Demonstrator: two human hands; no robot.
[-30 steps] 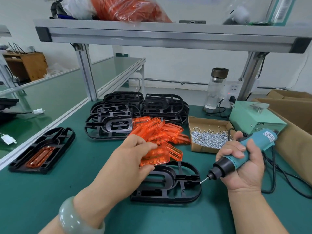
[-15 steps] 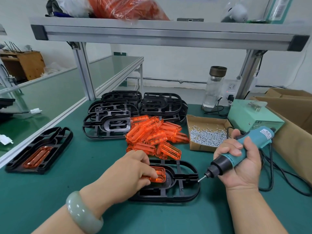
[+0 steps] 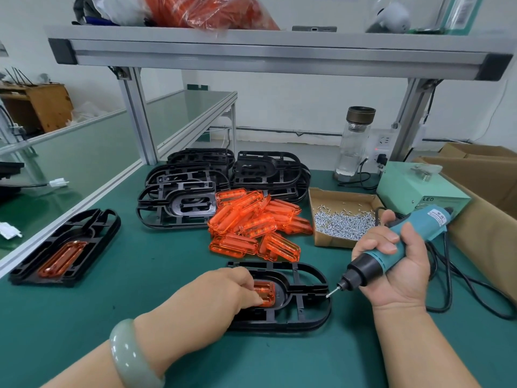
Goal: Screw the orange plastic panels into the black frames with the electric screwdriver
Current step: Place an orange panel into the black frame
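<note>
Two hands show in my view, both low over the green desk (image 3: 140, 275). My left hand (image 3: 221, 292) reaches from the lower left with knuckles up, a pale bracelet (image 3: 131, 354) on the wrist. Its fingers curl down and grip an orange panel (image 3: 267, 291) seated in the middle pocket of the black frame (image 3: 305, 298) lying flat beneath it. My right hand (image 3: 397, 273), palm turned toward me, is wrapped tight around the teal screwdriver (image 3: 391, 253). The tool slants down and left, its bit at the frame's right end; I cannot tell if it touches. Beyond the left hand lie a heap of loose panels (image 3: 257, 222) and stacked frames (image 3: 195, 189); beyond the right, a box of screws (image 3: 341, 222).
</note>
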